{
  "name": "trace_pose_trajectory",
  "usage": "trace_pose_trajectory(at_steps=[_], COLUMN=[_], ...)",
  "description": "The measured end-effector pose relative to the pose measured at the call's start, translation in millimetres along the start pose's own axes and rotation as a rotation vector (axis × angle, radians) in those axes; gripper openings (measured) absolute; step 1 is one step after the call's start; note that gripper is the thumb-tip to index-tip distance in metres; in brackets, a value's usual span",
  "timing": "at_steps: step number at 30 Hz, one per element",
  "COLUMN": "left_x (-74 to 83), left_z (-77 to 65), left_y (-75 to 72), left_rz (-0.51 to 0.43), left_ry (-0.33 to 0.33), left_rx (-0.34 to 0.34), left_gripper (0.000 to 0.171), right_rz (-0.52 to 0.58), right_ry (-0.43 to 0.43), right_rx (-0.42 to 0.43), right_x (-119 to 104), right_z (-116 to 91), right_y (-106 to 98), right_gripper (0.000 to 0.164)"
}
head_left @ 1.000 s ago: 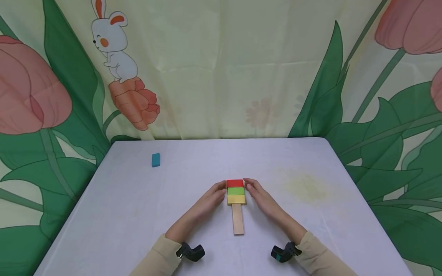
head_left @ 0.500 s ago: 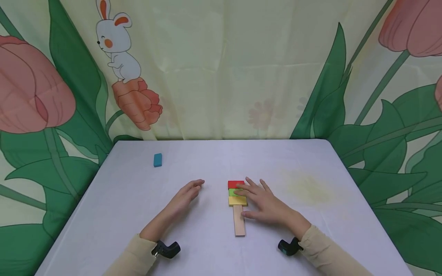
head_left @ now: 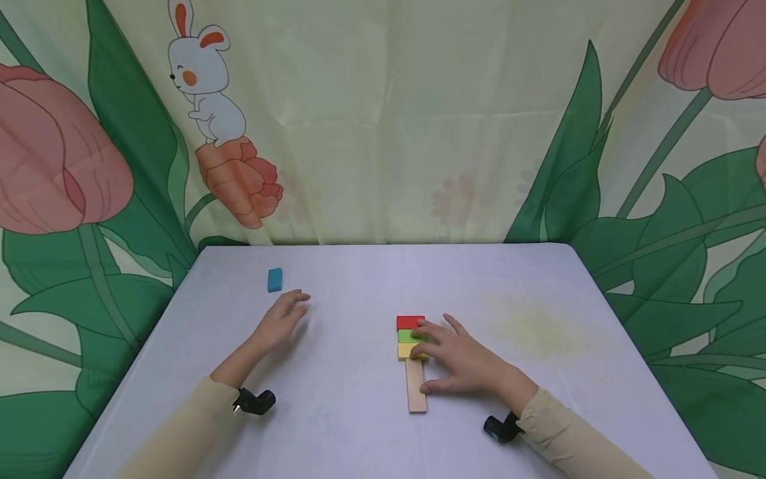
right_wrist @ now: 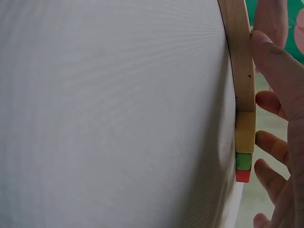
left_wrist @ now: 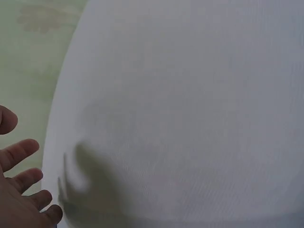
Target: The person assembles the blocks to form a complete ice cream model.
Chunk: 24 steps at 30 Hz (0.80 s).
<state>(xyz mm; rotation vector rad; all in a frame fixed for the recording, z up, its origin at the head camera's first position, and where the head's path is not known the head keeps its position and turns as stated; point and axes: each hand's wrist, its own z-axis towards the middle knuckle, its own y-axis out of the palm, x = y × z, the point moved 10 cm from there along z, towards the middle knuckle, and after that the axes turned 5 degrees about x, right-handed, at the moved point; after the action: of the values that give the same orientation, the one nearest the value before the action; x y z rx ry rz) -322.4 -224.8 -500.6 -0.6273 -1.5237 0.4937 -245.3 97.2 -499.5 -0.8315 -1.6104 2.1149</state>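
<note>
A red block [head_left: 409, 322], a green block [head_left: 404, 336] and a yellow block [head_left: 404, 351] lie in a row, touching one another. From the yellow one a plain wooden strip [head_left: 415, 392] runs toward the person. My right hand [head_left: 463, 362] spreads over the row's right side, thumb at the strip and fingertips over the green and yellow blocks. In the right wrist view its fingers [right_wrist: 271, 178] are bent beside the row. At the back left lies a blue block [head_left: 274, 280]. My left hand [head_left: 278, 326] is just below and right of it, fingers relaxed and holding nothing.
All the blocks are on a table with a white cloth [head_left: 335, 426]. Behind its far edge hangs a curtain [head_left: 383, 133] printed with a rabbit, tulips and leaves. Each wrist wears a black camera, such as the left wrist camera [head_left: 256, 402].
My left hand has left the row's left side and moved left and away from the person, close to the blue block. My right hand has shifted from the row's right edge to over it.
</note>
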Motion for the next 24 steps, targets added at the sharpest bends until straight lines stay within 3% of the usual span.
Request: trace_pose_trajectory(at_steps=[8, 12, 16, 24], left_x=[-18.5, -26.7, -36.6, -46.7], left_z=[17.3, 23.1, 26.9, 24.3], left_y=[-37.8, -50.2, -56.6, -55.5], left_rz=[0.188, 0.367, 0.510, 0.627], left_ry=[0.019, 0.006, -0.012, 0.029], left_rx=[0.111, 0.135, 0.126, 0.072], left_gripper=[0.048, 0.057, 0.067, 0.064], right_rz=[-0.006, -0.002, 0.002, -0.009], right_ry=[-0.031, -0.034, -0.033, -0.043], right_rx=[0.010, 0.016, 0.016, 0.014], right_x=[-3.5, -4.1, -3.7, -3.7], right_z=[0.8, 0.3, 0.1, -0.6], right_y=[-2.7, -3.8, -3.4, -2.1], right_gripper=[0.053, 0.054, 0.054, 0.055])
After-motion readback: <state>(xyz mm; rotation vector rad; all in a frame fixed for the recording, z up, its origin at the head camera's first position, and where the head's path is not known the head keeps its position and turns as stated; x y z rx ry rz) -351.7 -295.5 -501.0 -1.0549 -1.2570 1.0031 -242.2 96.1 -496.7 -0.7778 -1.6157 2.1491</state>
